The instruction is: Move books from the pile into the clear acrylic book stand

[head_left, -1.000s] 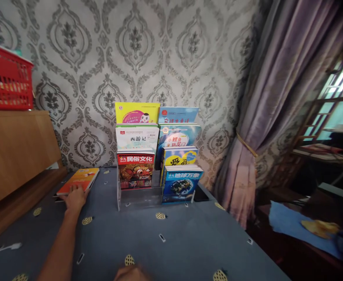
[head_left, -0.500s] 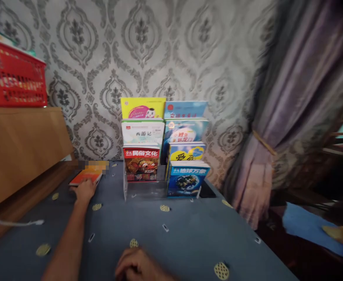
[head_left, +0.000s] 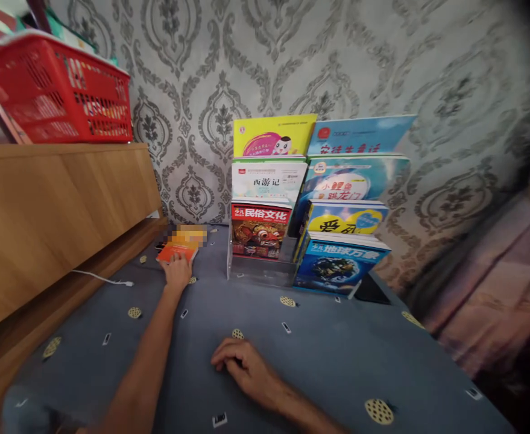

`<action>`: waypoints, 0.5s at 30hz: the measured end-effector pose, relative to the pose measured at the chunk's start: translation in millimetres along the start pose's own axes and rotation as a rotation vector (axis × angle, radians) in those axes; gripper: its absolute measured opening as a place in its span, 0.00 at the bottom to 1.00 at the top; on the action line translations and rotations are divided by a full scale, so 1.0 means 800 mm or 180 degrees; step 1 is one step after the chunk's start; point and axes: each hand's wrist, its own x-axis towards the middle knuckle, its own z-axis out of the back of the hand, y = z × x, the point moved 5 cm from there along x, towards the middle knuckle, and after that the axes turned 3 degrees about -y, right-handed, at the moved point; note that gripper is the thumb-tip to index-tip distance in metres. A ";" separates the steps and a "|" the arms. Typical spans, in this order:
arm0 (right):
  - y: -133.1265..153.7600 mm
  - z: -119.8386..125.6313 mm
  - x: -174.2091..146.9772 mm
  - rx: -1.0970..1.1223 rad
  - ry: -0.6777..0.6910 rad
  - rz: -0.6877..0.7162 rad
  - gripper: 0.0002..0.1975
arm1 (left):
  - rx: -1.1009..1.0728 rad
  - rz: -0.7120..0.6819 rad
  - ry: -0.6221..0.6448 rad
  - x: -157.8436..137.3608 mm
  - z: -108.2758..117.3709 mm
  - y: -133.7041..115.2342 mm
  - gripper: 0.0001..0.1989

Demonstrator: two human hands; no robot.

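Orange book (head_left: 179, 246) is lying flat at the far left of the worktop (head_left: 332, 346), near the wooden cabinet (head_left: 66, 211); its far end is pixelated, so no details there. My left hand (head_left: 178, 272) is resting over its near edge, fingers slightly spread on the cover; can't tell whether the thumb is pinching underneath. My right hand (head_left: 245, 366) is lying well apart on the cloth, half-curled, holding nothing that I can see.

Handling, my guess: the book is looking light, bendy like a paperback, not fragile, maybe a bit slick if the cover is glossy. Best hold would be thumb under, fingers over, at the near edge or right long side; lifting by the cover alone could flop it open or crease it.

Further out, a clear rack (head_left: 265, 272) is standing right of the book, holding two columns of books, with the red-fronted book (head_left: 261, 234) and globe book (head_left: 337, 265) lowest. A white cable (head_left: 106, 279) is trailing from the cabinet, and a red basket (head_left: 93, 96) is sitting on top.
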 end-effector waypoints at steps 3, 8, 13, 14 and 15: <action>0.001 0.000 0.001 -0.0035 0.0011 0.0027 0.17 | 0.0080 -0.0086 0.0054 -0.022 0.004 -0.004 0.24; 0.002 -0.002 0.001 -0.0039 0.0073 0.0045 0.17 | -0.0100 0.0037 0.0224 -0.014 0.015 0.006 0.30; -0.001 -0.002 0.001 -0.0037 0.0017 0.0023 0.18 | -0.0165 0.0280 0.0241 0.019 0.007 0.036 0.28; -0.002 -0.002 0.001 -0.0045 0.0000 0.0027 0.18 | -0.0182 0.0328 0.0291 0.022 0.001 0.041 0.29; -0.002 -0.002 0.001 -0.0061 -0.0014 0.0031 0.19 | -0.0198 0.0367 0.0338 0.024 -0.005 0.046 0.30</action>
